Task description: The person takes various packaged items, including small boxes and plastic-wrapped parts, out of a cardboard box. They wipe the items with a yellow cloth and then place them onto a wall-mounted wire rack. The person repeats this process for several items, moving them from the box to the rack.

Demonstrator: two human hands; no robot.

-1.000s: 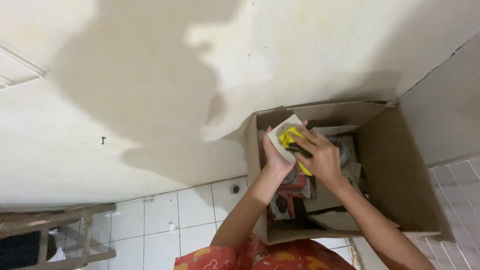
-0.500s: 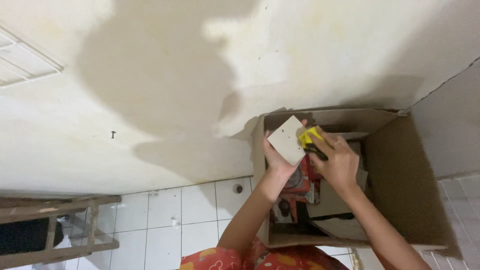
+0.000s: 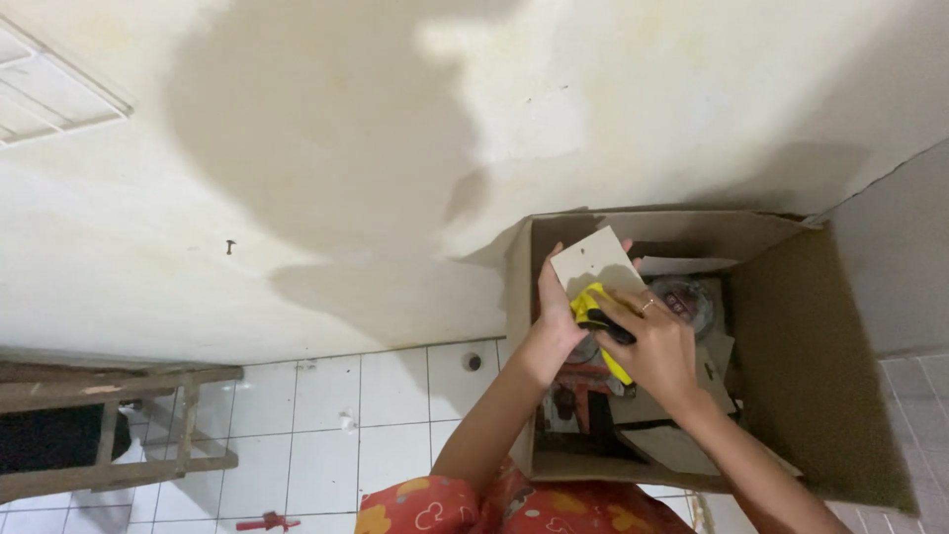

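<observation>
Head view: above the cardboard box (image 3: pixel 791 396), left hand (image 3: pixel 556 316) is gripping a pale panel (image 3: pixel 596 265), steadying it while right hand (image 3: pixel 657 346) is pressing a yellow cloth (image 3: pixel 593 305) against it.

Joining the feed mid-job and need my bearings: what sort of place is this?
Probably a utility or storage corner of a home: white tiled floor, stained plaster wall, and an open cardboard box of odds and ends beside rough wooden framing.
</observation>
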